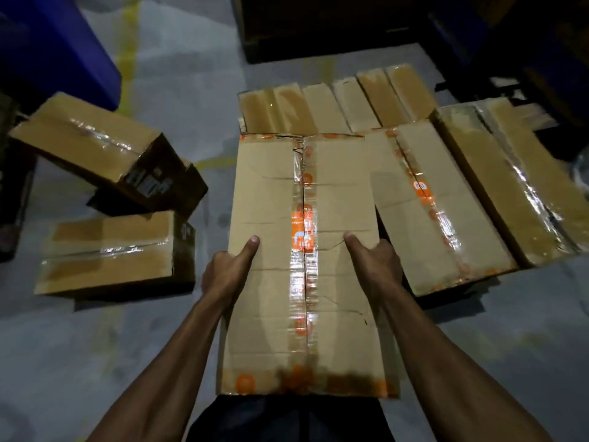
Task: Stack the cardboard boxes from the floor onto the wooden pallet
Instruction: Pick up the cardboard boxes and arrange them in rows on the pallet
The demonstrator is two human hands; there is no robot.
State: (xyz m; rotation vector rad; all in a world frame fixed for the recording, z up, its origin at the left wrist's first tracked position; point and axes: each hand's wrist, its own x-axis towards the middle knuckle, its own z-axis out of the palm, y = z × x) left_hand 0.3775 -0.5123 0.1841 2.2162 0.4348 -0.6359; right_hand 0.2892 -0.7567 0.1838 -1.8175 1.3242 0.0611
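Both hands carry a long cardboard box [302, 266] sealed with orange-printed tape, held lengthways in front of the body above the floor [95, 346]. The left hand [228, 275] and the right hand [376, 266] clamp its two long sides, thumbs laid flat on the top face; the grip of the other fingers is hidden below the edges, so how far they curl under cannot be told. The far end reaches over the boxes already laid in rows [366, 103] ahead; the pallet under them is not visible. The top face is creased and dented, so the card may buckle under side pressure and the box could slip. Set down crooked, it could overhang its neighbour [439, 218]. Two loose boxes [108, 250] wait near the left foot, a likely trip.
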